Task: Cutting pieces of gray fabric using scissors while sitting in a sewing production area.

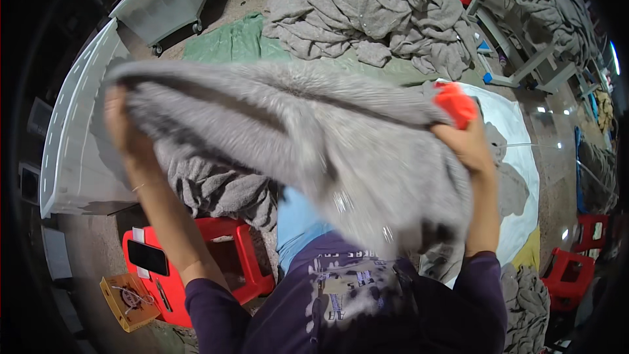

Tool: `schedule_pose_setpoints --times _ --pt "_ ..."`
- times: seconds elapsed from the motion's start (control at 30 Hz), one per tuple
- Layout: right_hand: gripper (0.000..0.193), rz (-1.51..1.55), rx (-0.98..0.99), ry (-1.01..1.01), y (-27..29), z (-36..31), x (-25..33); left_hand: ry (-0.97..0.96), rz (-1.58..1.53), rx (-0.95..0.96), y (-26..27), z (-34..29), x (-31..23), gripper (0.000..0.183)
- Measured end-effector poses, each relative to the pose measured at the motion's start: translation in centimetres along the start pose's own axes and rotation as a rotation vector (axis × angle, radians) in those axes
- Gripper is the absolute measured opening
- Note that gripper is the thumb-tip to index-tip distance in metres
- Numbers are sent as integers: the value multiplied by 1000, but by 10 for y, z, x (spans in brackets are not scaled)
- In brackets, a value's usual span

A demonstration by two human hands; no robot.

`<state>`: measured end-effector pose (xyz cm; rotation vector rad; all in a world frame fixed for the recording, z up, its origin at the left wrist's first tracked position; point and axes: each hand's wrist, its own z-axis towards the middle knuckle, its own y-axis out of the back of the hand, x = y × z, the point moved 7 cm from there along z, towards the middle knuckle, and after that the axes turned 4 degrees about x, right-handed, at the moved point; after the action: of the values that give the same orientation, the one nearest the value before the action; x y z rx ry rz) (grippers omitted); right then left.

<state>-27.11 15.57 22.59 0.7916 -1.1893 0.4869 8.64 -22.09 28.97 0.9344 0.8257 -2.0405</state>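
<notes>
A grey fluffy piece of cloth (262, 118), perhaps a garment, is stretched across in front of my body and blurred by motion. My left hand (124, 124) grips its far left end. At its right end my right hand (465, 141) is closed on the cloth's edge. A bright red-orange thing (457, 103) shows against the right hand's fingers; its kind is too blurred to make out. Under the raised cloth, more crumpled grey cloth (219, 187) lies to the left of my legs.
A large heap of grey cloth (373, 13) lies on green sheeting (229, 40). White bins (164, 6) stand at left. A black phone (148, 257) lies on a red stool (177, 301), beside a yellow bag (128, 301). White sheeting (524, 151) and red stools (570, 275) are at right.
</notes>
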Motion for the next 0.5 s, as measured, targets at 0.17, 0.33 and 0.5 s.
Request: schedule_pose_setpoints --times 0.17,0.33,0.5 --pt "39 -359 74 -18 -67 40 -120 431 828 -99 95 -69 231 25" --pt "34 -455 -46 -209 -63 13 -152 285 718 -150 -8 -186 217 20" --pt "28 -640 -84 180 -73 -29 -91 353 520 -200 -93 -209 175 26"
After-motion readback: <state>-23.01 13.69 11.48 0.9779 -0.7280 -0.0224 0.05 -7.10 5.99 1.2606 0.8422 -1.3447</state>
